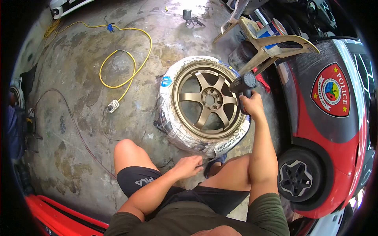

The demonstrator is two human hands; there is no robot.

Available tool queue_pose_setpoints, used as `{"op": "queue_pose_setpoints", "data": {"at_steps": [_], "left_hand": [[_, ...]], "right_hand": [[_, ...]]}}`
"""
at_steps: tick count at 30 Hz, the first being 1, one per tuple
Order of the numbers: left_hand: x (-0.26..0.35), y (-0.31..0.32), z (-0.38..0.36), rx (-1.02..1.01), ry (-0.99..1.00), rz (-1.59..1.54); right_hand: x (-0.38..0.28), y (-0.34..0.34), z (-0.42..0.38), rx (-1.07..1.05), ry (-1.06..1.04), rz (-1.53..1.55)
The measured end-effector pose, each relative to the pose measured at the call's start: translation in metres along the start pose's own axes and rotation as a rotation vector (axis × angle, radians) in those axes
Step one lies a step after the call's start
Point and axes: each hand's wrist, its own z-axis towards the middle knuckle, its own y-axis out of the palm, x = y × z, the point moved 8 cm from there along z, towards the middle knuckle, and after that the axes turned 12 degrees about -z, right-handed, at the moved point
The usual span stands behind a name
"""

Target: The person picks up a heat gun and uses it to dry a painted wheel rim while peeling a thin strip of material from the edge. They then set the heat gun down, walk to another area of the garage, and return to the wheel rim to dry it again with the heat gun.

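My right hand [252, 104] is wrapped around the handle of a black heat gun [243, 83], held over the right side of a bronze six-spoke wheel rim [212, 98]. The rim lies flat, its face up. Newspaper and plastic masking [170, 114] cover the tire around it. My left hand [188, 166] is in front of my body, just below the wheel, with its fingers curled closed. Whatever those fingers may hold is hidden; a small dark piece shows beside them.
A yellow extension cord [149, 59] ends in a white socket [113, 106] at left. A spray gun [191, 19] lies at the back. To the right are a worn plastic chair [271, 43] with a paint can [272, 29], and a red-and-black police car [332, 129].
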Motion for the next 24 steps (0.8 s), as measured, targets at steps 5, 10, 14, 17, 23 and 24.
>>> {"op": "queue_pose_setpoints", "data": {"at_steps": [5,10,14,17,23,24], "left_hand": [[0.004,-0.001,0.002,-0.002,-0.014,-0.025],[0.006,0.011,0.000,-0.071,-0.012,0.011],[0.007,0.011,0.000,-0.063,0.011,0.000],[0.007,0.010,0.002,-0.045,0.010,-0.009],[0.005,0.013,0.003,-0.055,0.006,0.025],[0.006,0.012,0.003,-0.054,0.008,0.022]], "right_hand": [[-0.012,-0.045,-0.050,-0.334,0.026,0.086],[0.020,-0.026,-0.060,-0.434,0.092,0.067],[0.012,-0.039,-0.067,-0.431,0.082,0.099],[-0.010,-0.054,-0.088,-0.573,0.002,0.217],[-0.029,-0.027,-0.107,-0.777,-0.125,0.070],[-0.032,-0.028,-0.107,-0.768,-0.137,0.073]]}}
